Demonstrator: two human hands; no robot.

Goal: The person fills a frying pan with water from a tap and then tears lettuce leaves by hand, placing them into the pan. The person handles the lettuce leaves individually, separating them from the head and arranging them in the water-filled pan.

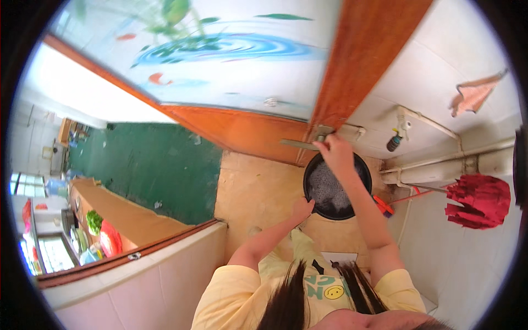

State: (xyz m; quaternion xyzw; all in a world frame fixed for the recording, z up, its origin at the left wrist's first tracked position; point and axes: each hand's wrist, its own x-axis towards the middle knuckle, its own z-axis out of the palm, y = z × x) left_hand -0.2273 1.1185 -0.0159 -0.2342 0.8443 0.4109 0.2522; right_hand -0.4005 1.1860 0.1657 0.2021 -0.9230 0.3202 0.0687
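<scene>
My right hand point(336, 154) reaches forward over a round black basin point(367, 177), its fingers closed on the grey metal handle point(300, 144) of a door. The door has an orange-brown wooden frame point(363, 60) and a painted panel point(236, 60). Cloudy, foamy water point(330, 184) lies in the basin. At the basin's left rim, my left hand point(302, 209) is closed, its fingertips partly hidden; it appears to grip the rim. How the basin is supported from below cannot be seen.
At the right, a dark red mop head point(477, 202) hangs near wall pipes point(451, 159) and a tap point(404, 124). A red-orange tool point(383, 206) stands beside the basin. Left of me is a low tiled wall point(148, 289); green floor point(148, 170) lies beyond the doorway.
</scene>
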